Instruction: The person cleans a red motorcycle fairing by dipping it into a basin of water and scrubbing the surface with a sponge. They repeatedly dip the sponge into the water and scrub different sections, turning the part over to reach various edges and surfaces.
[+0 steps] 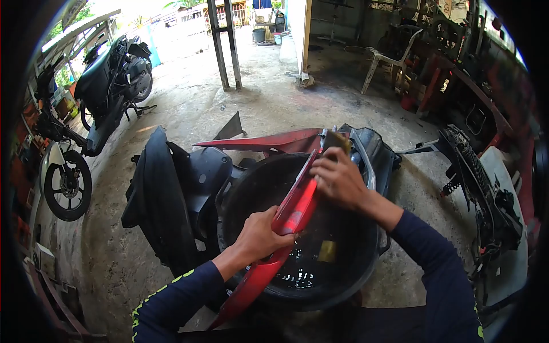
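Observation:
My left hand (260, 235) is closed around the middle of a long red motorcycle fairing panel (294, 212), which slants over a round black tub (366, 268). At the panel's upper end, my right hand (338, 178) is closed on a dark, yellowish scouring pad (342, 140), partly blurred. Water glints at the bottom of the tub, and a yellow block (327, 251) shows inside it, below the panel. Behind the tub's far rim lies another red fairing panel (269, 140).
Black plastic body panels (166, 188) lean at the tub's left; more dark parts (374, 151) lie behind its right side. A motorcycle (108, 86) stands at far left. At right are a frame with a spring shock (457, 160) and a plastic chair (394, 57). A metal post (226, 46) rises ahead.

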Motion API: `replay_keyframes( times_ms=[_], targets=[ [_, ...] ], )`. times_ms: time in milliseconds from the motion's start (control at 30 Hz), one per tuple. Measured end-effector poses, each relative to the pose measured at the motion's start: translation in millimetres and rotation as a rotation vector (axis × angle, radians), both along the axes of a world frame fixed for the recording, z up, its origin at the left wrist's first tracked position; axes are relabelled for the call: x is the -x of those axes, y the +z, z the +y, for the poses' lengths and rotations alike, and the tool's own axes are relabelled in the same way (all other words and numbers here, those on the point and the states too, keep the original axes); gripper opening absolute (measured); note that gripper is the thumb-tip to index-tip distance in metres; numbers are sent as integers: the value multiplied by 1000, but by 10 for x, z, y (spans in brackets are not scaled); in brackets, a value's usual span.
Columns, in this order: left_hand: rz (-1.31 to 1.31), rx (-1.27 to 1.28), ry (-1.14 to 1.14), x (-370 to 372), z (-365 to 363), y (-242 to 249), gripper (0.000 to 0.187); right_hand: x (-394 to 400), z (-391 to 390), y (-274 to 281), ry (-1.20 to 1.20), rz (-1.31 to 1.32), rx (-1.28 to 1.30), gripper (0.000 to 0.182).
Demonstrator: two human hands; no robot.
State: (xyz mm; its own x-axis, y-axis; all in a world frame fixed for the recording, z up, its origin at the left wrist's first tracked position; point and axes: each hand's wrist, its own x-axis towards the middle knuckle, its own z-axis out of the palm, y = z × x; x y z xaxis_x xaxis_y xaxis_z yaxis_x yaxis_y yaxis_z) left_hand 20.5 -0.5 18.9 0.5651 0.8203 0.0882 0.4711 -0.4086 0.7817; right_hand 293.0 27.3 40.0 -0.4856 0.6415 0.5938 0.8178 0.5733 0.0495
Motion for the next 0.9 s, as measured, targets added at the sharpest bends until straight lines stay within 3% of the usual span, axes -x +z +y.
replay_keyframes(
  times_ms=[167, 333, 467, 600, 800, 900],
  targets=[
    [18, -11, -20, 9, 61, -103, 59, 387, -446, -111, 196, -9, 7, 22],
    [36, 27, 5, -5, 42, -28, 57, 7, -42, -21, 11, -49, -39, 33],
    [1, -35, -22, 9, 82, -138, 56, 531, -567, -157, 232, -52, 18, 29],
    [-15, 8, 15, 44, 47, -113, 56, 104, -67, -33, 29, -5, -7, 24],
    [-49, 1, -4, 29, 27, -168, 57, 394, -379, -136, 180, -40, 31, 32],
    [-18, 23, 15, 32, 28, -82, 56, 122, -71, -127, -3, -45, -46, 30]
  ],
)
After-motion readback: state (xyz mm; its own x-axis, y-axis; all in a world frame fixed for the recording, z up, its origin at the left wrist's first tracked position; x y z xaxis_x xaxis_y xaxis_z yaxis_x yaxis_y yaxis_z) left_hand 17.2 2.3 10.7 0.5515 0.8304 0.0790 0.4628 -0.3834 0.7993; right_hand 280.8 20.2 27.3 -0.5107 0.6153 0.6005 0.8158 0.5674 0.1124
